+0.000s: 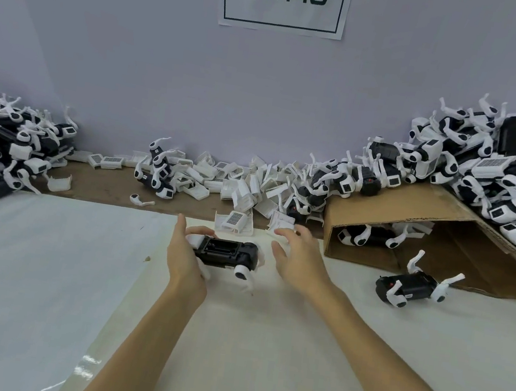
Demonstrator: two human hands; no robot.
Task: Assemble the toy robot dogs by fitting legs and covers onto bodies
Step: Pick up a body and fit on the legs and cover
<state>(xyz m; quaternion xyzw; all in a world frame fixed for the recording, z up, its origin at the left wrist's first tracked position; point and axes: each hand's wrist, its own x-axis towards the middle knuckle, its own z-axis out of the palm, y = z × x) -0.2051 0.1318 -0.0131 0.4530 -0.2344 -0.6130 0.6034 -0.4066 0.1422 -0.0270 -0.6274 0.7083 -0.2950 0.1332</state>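
Even soft light, edges bowed (wide-angle), hands blurred

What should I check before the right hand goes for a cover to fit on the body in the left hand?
1. Left hand grips the black body: ok.
2. Right hand open and holding nothing: ok.
3. Body's open top faces up, no cover on it: ok.
4. Legs on the body: two white ones show on its right end; the rest cannot tell.
5. A loose white cover lies just beyond the body, apart from the pile: ok.
6. Path from right hand to that cover unobstructed: ok.
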